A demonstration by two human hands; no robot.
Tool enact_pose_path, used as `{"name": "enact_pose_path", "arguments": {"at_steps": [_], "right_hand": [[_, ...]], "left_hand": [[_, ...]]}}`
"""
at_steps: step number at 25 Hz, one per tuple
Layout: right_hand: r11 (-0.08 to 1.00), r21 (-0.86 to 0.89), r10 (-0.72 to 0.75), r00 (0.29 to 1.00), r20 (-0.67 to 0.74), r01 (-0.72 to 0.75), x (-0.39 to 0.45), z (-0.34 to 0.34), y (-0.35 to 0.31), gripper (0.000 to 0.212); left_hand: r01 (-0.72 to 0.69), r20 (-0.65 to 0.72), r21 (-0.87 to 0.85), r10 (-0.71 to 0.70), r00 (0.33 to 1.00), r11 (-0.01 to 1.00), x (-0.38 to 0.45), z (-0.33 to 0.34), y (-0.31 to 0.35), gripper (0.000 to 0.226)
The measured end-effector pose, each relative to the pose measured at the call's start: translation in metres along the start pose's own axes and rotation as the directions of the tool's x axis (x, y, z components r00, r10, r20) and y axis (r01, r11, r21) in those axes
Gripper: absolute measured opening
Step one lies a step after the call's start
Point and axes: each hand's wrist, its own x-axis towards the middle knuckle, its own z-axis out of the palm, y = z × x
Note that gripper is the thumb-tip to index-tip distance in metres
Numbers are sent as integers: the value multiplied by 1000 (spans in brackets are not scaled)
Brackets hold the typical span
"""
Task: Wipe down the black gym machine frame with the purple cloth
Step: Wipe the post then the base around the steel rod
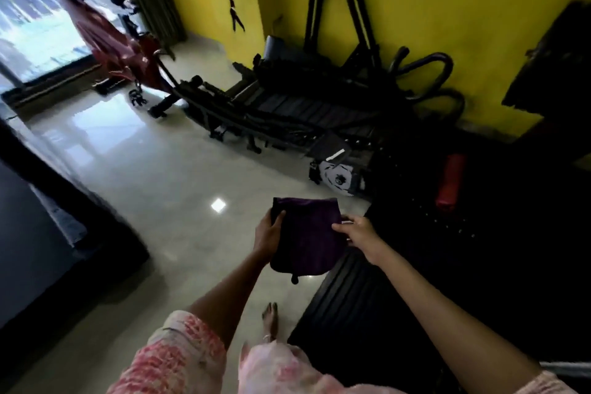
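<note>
A dark purple cloth (305, 233), folded to a rough square, hangs in front of me between both hands, above the floor. My left hand (268, 233) grips its left edge with the thumb over the front. My right hand (359, 232) pinches its right edge. A black gym machine frame (335, 25) with tall bent tubes leans against the yellow wall, well beyond the cloth. Black bars and folded parts (287, 105) of gym equipment lie on the floor at its foot.
A black ribbed mat (358, 304) lies at my right, next to my bare foot (271, 320). A red roller (449, 182) sits on dark equipment at right. A red machine (121, 51) stands by the window. A dark bench (48, 233) is at left on glossy tile floor (153, 176).
</note>
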Motion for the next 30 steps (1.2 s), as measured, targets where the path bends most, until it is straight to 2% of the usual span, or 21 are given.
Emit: {"name": "enact_pose_path", "arguments": {"at_steps": [4, 7, 11, 12, 17, 21, 24, 27, 30], "right_hand": [[987, 163, 34, 963, -266, 10, 26, -26, -13, 25], [949, 311, 113, 880, -461, 41, 25, -42, -16, 19], [880, 446, 208, 714, -669, 162, 17, -69, -3, 19], [867, 470, 246, 681, -689, 163, 14, -74, 4, 19], [770, 584, 413, 496, -764, 259, -6, -109, 49, 13], [705, 625, 517, 360, -777, 335, -24, -119, 70, 14], [635, 657, 649, 181, -739, 406, -32, -114, 83, 25], [674, 630, 672, 34, -740, 385, -31, -110, 98, 34], [749, 582, 636, -98, -766, 317, -23, -107, 105, 39]], "left_hand": [[-150, 290, 82, 120, 950, 985, 86, 43, 41, 32], [-243, 515, 96, 160, 842, 965, 126, 85, 76, 33], [-374, 718, 131, 172, 674, 918, 144, 157, 100, 37], [-395, 741, 146, 164, 651, 907, 143, 172, 99, 38], [-509, 910, 95, 133, 393, 856, 118, 259, 101, 34], [-542, 966, 89, 61, 253, 836, 92, 304, 101, 36], [-535, 988, 128, -58, 147, 835, 75, 327, 94, 38], [-556, 986, 159, -163, 43, 816, 66, 346, 81, 38], [-596, 974, 166, -227, -27, 785, 64, 367, 71, 38]]}}
